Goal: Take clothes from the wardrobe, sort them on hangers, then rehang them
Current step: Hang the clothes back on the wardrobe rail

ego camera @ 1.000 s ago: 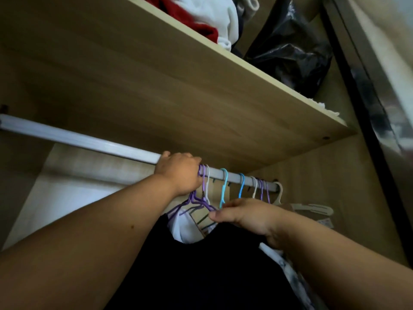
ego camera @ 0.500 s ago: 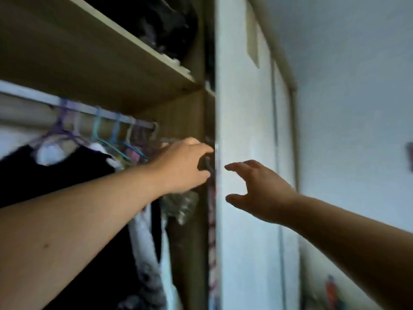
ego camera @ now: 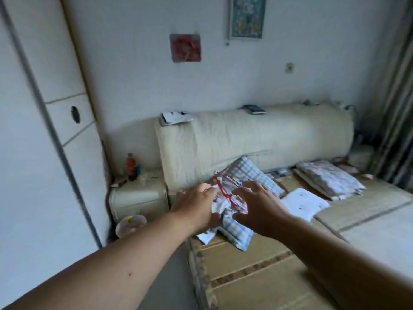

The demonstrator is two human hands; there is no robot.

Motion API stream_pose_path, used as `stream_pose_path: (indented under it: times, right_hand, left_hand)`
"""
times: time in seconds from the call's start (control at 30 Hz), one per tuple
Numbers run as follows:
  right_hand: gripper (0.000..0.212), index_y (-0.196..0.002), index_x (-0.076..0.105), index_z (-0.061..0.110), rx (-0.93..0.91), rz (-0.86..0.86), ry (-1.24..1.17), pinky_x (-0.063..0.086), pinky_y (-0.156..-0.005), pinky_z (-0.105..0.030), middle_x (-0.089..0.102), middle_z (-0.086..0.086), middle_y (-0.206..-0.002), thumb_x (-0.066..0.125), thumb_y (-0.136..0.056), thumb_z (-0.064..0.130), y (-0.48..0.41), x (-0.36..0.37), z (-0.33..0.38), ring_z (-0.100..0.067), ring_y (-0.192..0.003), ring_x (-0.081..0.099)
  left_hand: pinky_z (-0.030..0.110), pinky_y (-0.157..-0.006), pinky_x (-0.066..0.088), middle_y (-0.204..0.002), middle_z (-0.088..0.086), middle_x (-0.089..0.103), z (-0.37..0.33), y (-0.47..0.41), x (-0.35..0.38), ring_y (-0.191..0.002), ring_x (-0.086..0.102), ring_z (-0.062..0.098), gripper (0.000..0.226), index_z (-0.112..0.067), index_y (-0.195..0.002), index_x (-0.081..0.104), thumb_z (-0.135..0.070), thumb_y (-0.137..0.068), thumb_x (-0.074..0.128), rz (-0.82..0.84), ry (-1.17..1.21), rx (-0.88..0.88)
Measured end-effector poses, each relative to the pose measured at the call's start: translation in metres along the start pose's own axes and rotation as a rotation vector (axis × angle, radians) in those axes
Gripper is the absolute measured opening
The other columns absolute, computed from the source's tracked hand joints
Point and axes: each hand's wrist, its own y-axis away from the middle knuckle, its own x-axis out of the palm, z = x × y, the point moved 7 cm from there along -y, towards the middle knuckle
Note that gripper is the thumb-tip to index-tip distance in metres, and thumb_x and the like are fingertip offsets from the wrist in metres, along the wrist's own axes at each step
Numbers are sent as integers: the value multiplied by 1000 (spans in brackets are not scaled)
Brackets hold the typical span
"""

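Left hand [ego camera: 196, 204] grips a crumpled white garment [ego camera: 223, 205] on a red hanger [ego camera: 222, 190]; just beside those fingers, the right hand [ego camera: 257, 204] hovers with fingers splayed, its hold hidden.

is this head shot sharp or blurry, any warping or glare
Head view: motion-blurred, most on the left hand, right hand and the garment between them; wide lens bows the wardrobe door at left; light dim and flat, no glare.

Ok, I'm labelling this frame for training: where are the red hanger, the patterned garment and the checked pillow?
red hanger [ego camera: 222, 191]: head view, on its slanting red arm.
patterned garment [ego camera: 221, 207]: head view, on the bunched white cloth under the hanger.
checked pillow [ego camera: 250, 173]: head view, on its upper blue-checked face.
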Motion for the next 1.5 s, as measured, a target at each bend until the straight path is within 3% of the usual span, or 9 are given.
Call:
stream_pose_path:
  times: [0.17, 0.37, 0.8, 1.0, 1.23, 1.37, 1.5]
  right_hand:
    - [60, -131, 45, 37, 332, 70, -28, 38, -102, -38, 36, 0, -142, 65, -76, 50, 64, 28, -126, -25, -128, 41]
    - [58, -131, 45, 39, 651, 111, -71, 40, -102, -43, 38, 3, -138, 62, -76, 47, 124, 62, -219, -23, -128, 40]
    - [65, -142, 33, 32, 1367, -2, -256, 39, -105, -39, 35, 3, -144, 60, -84, 44, 166, 177, -354, -16, -129, 41]
    - [69, -145, 27, 34, 1565, 52, -264, 41, -105, -41, 37, 3, -143, 58, -85, 47, 224, 240, -409, -16, -128, 43]
    - [67, -146, 24, 33, 1660, 44, -279, 39, -105, -44, 40, 2, -143, 52, -87, 52, 287, 333, -519, -19, -129, 42]
    - [49, -137, 41, 31, 1700, -12, -217, 41, -101, -45, 48, 0, -138, 44, -91, 49, 317, 378, -592, -22, -125, 47]
    - [28, -108, 65, 30, 1819, -104, 23, 46, -84, -36, 63, -3, -113, 49, -91, 44, 338, 394, -652, -26, -104, 59]
  left_hand:
    - [40, -107, 36, -145, 1, 36, -107, -48, 93, -132, 39, 22, 64, -31, -138, 41, -42, -77, 61, 197, 171, 163]
    - [47, -109, 32, -150, 5, 30, -186, -91, 171, -136, 33, 24, 66, -31, -141, 37, -41, -79, 58, 382, 158, 363]
    - [53, -115, 19, -152, -3, 26, -244, -222, 320, -140, 25, 18, 62, -34, -143, 31, -43, -86, 53, 622, 62, 713]
    - [52, -116, 18, -153, -5, 25, -289, -231, 426, -141, 23, 16, 62, -36, -143, 29, -44, -87, 54, 732, 43, 794]
    - [48, -114, 23, -154, -4, 22, -354, -238, 576, -142, 22, 18, 66, -36, -145, 25, -45, -86, 53, 757, 22, 835]
    - [50, -114, 23, -156, -3, 18, -387, -244, 657, -143, 17, 19, 70, -37, -146, 24, -44, -84, 56, 710, -4, 874]
    - [51, -115, 18, -159, -2, 1, -429, -250, 719, -146, 1, 24, 76, -40, -148, 12, -47, -86, 56, 681, -31, 910]
